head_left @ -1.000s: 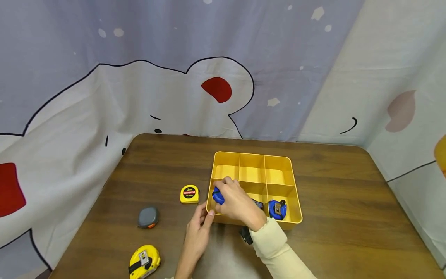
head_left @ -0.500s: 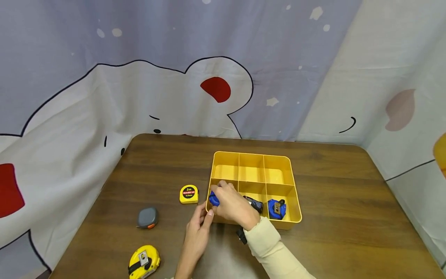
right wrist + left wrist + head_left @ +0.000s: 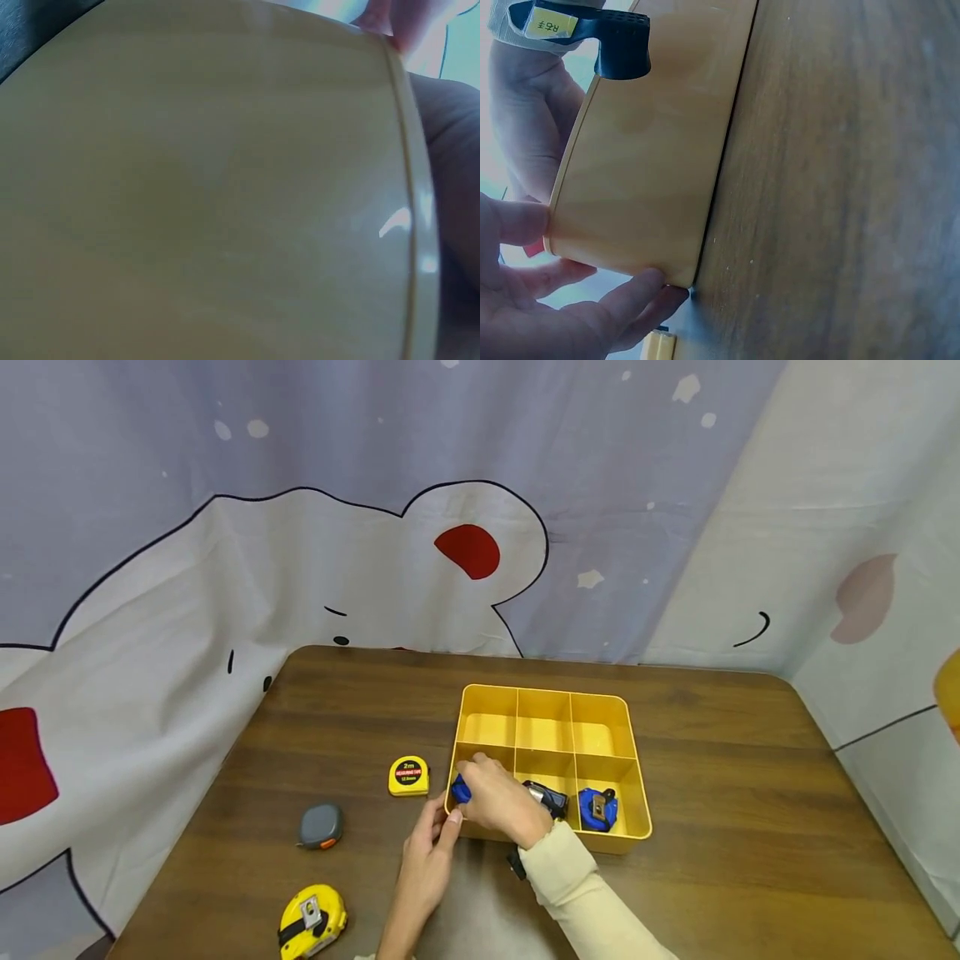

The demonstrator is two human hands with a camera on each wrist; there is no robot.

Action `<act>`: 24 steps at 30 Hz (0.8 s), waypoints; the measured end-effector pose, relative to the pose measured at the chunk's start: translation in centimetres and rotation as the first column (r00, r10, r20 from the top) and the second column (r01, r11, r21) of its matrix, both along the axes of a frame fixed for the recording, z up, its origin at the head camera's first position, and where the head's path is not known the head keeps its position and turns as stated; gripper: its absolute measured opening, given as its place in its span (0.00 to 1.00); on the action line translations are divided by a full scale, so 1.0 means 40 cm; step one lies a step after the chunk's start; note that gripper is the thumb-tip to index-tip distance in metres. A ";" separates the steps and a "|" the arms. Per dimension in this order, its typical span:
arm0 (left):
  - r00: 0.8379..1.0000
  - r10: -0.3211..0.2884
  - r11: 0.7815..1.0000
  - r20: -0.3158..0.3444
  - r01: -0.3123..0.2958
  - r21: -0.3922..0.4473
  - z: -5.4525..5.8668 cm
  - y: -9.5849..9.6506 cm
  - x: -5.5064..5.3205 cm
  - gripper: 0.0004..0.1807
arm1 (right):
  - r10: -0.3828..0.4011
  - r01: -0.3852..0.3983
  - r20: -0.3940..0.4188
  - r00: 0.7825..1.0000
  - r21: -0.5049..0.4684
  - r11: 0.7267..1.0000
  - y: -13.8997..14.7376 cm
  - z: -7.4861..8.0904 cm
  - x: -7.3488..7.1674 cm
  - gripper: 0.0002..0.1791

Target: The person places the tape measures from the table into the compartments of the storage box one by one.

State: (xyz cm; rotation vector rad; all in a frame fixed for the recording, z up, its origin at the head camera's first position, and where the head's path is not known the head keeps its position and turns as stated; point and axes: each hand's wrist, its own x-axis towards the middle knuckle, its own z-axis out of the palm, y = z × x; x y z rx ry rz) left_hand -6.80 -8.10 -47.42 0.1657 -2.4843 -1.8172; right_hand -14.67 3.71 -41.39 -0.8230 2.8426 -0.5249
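Observation:
A yellow six-compartment box (image 3: 487, 728) stands on the table. My left hand (image 3: 424, 867) holds its front left corner, thumb at the rim and fingers along the outer wall, as the left wrist view shows on the box side (image 3: 652, 165). My right hand (image 3: 501, 800) reaches into the front left compartment and grips a blue tape measure (image 3: 459, 790), mostly covered by the fingers. A black tape measure (image 3: 553, 800) lies in the front middle compartment. Another blue tape measure (image 3: 597, 810), with a metal clip, sits in the front right one. The box wall (image 3: 210, 172) fills the right wrist view.
Left of the box on the wooden table (image 3: 720, 793) lie a small yellow tape measure (image 3: 408, 776), a grey tape measure (image 3: 321, 827) with an orange button, and a larger yellow tape measure (image 3: 312, 922). A patterned curtain (image 3: 337, 560) hangs behind the table.
My right hand has moved left and lower into the front left compartment with the blue tape measure, uncovering more of the black one. The left hand keeps its place on the box corner.

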 end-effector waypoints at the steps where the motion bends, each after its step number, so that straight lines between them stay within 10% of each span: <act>1: 1.000 0.002 1.000 -0.001 -0.002 -0.001 0.001 -0.001 0.000 0.24 | 0.003 -0.003 0.003 1.000 0.002 1.000 -0.002 0.000 -0.002 0.21; 24: 1.000 -0.017 1.000 -0.017 0.017 0.020 0.006 -0.002 0.000 0.22 | 0.017 -0.023 0.128 0.992 0.046 0.999 -0.015 -0.027 -0.036 0.11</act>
